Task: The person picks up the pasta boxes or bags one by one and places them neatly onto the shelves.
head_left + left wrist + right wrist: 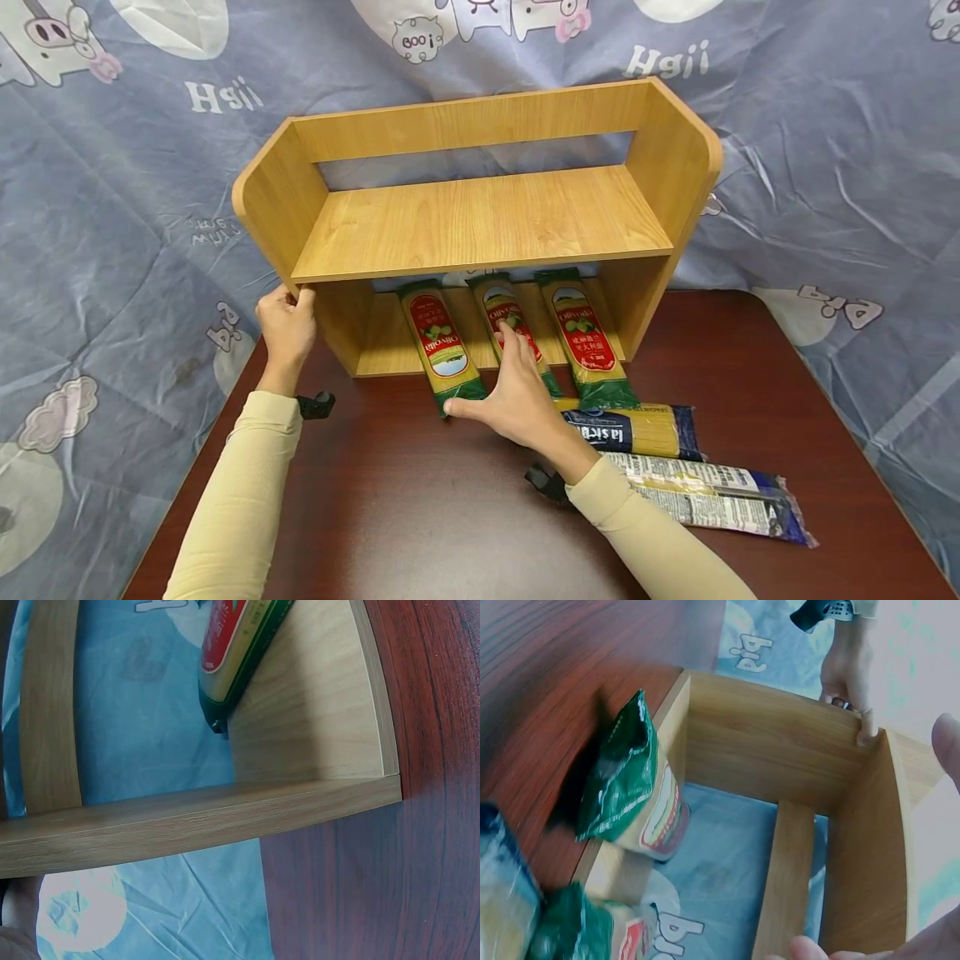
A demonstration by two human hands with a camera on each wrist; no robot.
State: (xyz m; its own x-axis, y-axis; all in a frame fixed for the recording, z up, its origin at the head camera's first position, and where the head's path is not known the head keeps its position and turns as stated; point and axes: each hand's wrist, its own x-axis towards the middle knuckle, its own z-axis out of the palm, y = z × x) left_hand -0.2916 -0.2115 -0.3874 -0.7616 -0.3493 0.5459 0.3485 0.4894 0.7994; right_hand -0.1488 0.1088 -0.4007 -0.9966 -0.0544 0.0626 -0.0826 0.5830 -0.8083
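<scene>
**Spaghetti packets going into the lower shelf, 3 in and 2 waiting**

Nearest the camera, on the dark red table (pixel 420 517), 2 blue-ended spaghetti packets lie side by side to the right: the nearer one (pixel 712 496) with a printed label facing up, the farther one (pixel 637 429) just behind it, its left end touching the green packets. Neither is held.

The right hand (pixel 517 392) reaches forward with fingers spread and nearly straight, thumb out to the left, laid flat on the middle green packet (pixel 513 329) rather than curled round it. The step in hand looks like sliding this packet back into the lower compartment and squaring it with its neighbours. The left green packet (pixel 442 346) sits just beside the thumb; the right green packet (pixel 588 333) lies on the other side. All 3 rest with their far ends under the shelf board and their near, dark green ends sticking out past the front edge onto the table.

The left hand (pixel 287 327) grips the front edge of the wooden shelf unit (pixel 480 217) at its left side panel, fingers curled over the edge, steadying it.

As a judgement, the next move calls for a straight push along the packet's length while the left hand keeps the unit from sliding back.

The upper shelf holds nothing. Behind it hangs a blue cartoon-print cloth (pixel 825 167).
</scene>
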